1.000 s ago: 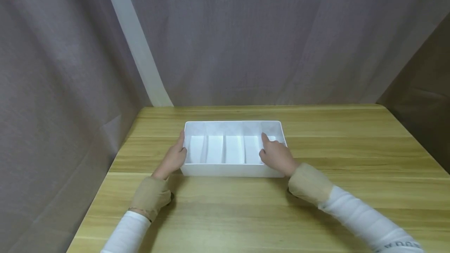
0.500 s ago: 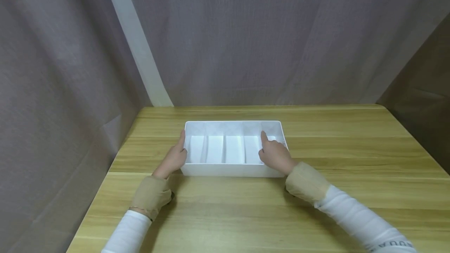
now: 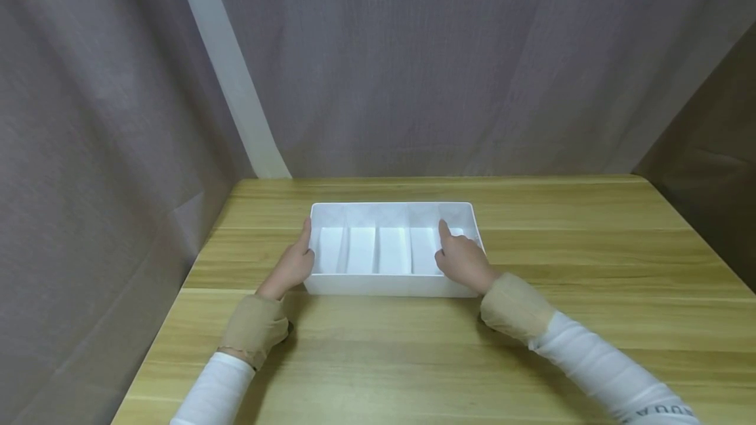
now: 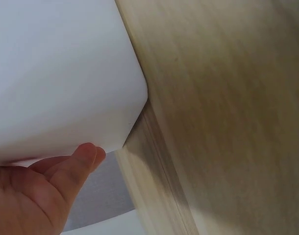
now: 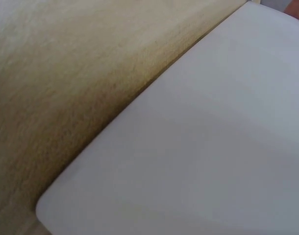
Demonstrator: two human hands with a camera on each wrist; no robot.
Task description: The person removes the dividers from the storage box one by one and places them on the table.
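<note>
A white divided box with several compartments stands on the wooden table in the head view. At its left end, my left hand grips the end wall, index finger extended along the rim and thumb at the inner edge. In the left wrist view, that hand's fingertips press near the box corner. My right hand overlaps the front right part of the box. Its index finger points forward over the rightmost divider and the thumb sticks out to the left; the remaining fingers are hidden. The right wrist view shows mostly the box's white wall.
The wooden table extends around the box on all sides. A grey curtain hangs behind its far edge and along the left, with a pale strip running down it. A darker brown cloth hangs at the right.
My right hand and forearm have shifted very slightly left, the index finger a little farther forward. The left hand and the box stay in place.
</note>
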